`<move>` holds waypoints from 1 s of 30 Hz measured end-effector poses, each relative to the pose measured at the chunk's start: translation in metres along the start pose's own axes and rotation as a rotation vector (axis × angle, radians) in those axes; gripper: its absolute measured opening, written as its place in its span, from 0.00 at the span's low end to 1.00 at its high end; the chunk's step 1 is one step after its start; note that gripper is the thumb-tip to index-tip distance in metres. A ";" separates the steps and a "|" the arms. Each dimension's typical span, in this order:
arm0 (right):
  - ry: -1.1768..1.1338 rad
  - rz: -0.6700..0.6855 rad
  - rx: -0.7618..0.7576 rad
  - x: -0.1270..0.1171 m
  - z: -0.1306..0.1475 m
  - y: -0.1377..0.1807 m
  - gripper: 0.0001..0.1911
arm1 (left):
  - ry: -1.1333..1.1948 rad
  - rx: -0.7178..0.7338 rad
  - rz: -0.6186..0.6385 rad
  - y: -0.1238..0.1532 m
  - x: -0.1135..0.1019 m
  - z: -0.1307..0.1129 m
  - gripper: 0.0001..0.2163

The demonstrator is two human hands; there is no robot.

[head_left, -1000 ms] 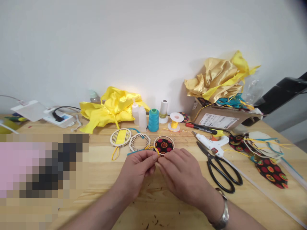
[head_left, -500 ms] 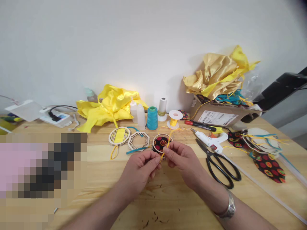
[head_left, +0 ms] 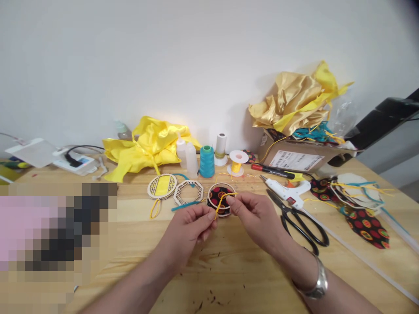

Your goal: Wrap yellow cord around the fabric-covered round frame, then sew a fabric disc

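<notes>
A short yellow cord (head_left: pixel 219 205) runs between my two hands, looped near its upper end. My left hand (head_left: pixel 193 224) pinches its lower end. With thumb and forefinger, my right hand (head_left: pixel 253 213) grips the other end. Just behind them lies a round wooden hoop (head_left: pixel 209 192) with dark, red-patterned fabric in it. To its left are an octagonal lattice frame (head_left: pixel 178 192) and a round lattice frame (head_left: pixel 161 186) backed in yellow, with a yellow loop below. Black-handled scissors (head_left: pixel 303 226) lie right of my right hand, partly covered by it.
Behind stand a teal thread cone (head_left: pixel 207 162), white bottles (head_left: pixel 191 160) and a spool of yellow cord (head_left: pixel 237 166). A white glue gun (head_left: pixel 288 190) and marker (head_left: pixel 273 170) lie to the right. Yellow satin (head_left: pixel 144 148) and a cardboard box (head_left: pixel 294 155) sit by the wall.
My hands have drawn slightly apart, the right one moving rightward. The cord, nearly straight before, now bends into a loop at its upper end.
</notes>
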State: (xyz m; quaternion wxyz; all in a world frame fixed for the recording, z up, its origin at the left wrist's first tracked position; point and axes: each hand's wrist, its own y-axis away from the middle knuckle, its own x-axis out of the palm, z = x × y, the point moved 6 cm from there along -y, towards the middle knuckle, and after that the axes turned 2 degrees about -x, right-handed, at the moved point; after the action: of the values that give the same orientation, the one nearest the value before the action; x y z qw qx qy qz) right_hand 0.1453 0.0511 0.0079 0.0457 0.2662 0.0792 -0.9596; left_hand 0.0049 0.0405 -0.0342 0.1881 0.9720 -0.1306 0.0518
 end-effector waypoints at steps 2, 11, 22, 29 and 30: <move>-0.039 0.068 0.074 0.006 -0.006 -0.002 0.21 | 0.036 -0.013 -0.008 -0.001 -0.002 0.001 0.11; -0.281 0.261 0.306 0.032 -0.016 0.003 0.08 | 0.062 0.034 -0.082 -0.003 -0.005 0.000 0.11; -0.564 0.301 0.450 0.044 -0.028 0.009 0.09 | -0.170 0.107 -0.218 0.002 -0.009 0.000 0.10; -0.658 0.314 0.534 0.046 -0.022 0.011 0.08 | -0.318 0.144 -0.269 0.006 -0.010 -0.005 0.10; -0.663 0.314 0.535 0.046 -0.021 0.011 0.08 | -0.329 0.146 -0.272 0.006 -0.009 -0.006 0.10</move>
State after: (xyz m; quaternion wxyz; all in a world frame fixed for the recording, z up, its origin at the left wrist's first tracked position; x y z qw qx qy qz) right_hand 0.1180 0.0420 -0.0357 0.1432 -0.0441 -0.2318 -0.9612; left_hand -0.0059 0.0396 -0.0280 0.0988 0.9871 -0.0233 -0.1239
